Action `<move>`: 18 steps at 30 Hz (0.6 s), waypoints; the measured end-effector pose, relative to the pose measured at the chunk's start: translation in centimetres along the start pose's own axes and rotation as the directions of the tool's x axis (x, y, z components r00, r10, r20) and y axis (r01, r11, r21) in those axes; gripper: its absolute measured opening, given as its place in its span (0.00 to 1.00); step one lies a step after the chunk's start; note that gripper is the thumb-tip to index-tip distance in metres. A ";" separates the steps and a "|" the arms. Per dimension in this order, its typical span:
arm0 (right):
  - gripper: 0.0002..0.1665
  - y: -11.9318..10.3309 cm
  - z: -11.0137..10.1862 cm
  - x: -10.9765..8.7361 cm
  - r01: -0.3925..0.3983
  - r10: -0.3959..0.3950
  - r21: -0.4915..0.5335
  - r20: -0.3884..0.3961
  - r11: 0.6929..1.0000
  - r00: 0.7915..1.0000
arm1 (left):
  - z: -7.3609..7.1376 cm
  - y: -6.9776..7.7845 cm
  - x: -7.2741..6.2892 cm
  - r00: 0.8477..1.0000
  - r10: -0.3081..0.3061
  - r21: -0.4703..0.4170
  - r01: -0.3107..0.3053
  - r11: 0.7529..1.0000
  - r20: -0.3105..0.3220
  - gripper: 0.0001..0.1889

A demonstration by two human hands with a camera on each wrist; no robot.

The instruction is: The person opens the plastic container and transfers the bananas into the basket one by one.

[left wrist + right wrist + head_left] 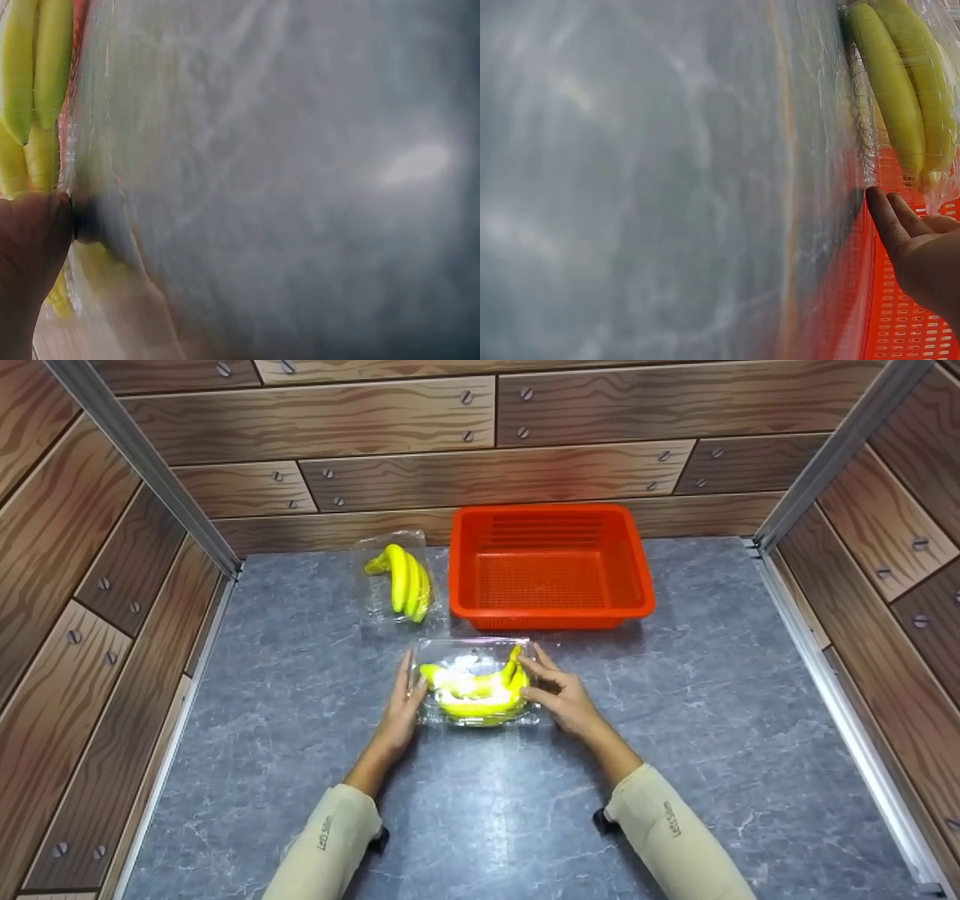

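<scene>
A clear plastic pack [450, 649] with a bunch of yellow bananas [480, 709] inside is held between my two hands, in front of the red basket. My left hand [397, 716] grips its left side; in the left wrist view the thumb [34, 232] lies against the wrap beside the bananas. Along the right side, my right hand [574, 701] holds the pack with its fingers spread over the edge. The right wrist view has those fingers [889, 225] right at the pack's rim, below the greenish-yellow banana ends [892, 97]. Glare covers part of the wrap.
An orange-red plastic basket [551, 613] with slotted walls stands at the back. Left of it lies a second clear pack with bananas [409, 585]. Wood-patterned walls [390, 424] and metal rails [847, 705] border the grey marbled tabletop [487, 825].
</scene>
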State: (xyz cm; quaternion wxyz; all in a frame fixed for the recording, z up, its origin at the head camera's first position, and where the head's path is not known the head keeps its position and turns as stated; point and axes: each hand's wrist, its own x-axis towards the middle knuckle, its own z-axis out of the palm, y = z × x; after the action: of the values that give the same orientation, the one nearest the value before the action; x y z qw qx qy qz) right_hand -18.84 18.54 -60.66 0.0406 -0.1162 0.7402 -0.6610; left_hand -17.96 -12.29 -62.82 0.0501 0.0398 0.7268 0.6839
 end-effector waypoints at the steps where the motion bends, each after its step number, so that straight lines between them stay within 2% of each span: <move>1: 0.34 0.0 0.0 0.0 0.003 -0.003 0.001 -0.001 1.000 1.000 | 0.0 0.0 -0.1 1.000 -0.003 0.000 0.003 1.000 0.005 0.39; 11: 0.35 0.1 -0.2 0.0 -0.007 0.007 -0.021 0.001 1.000 1.000 | -0.6 -0.4 -0.4 0.999 -0.017 -0.002 0.017 1.000 0.042 0.48; 15: 0.35 0.3 -0.2 -0.1 -0.005 0.005 -0.027 0.002 1.000 1.000 | -0.8 -0.5 -0.5 1.000 -0.016 -0.011 0.016 1.000 0.021 0.49; 18: 0.35 0.4 -0.3 0.0 0.002 -0.002 -0.018 -0.003 1.000 1.000 | -0.7 -0.5 -0.3 1.000 -0.013 -0.058 0.012 0.998 -0.010 0.48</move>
State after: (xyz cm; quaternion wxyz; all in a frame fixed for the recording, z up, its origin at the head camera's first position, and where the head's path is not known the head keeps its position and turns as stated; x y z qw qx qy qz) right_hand -18.98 18.81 -61.00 0.0377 -0.1165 0.7461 -0.6545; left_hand -17.76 -13.03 -63.29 0.0518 0.0302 0.7072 0.7045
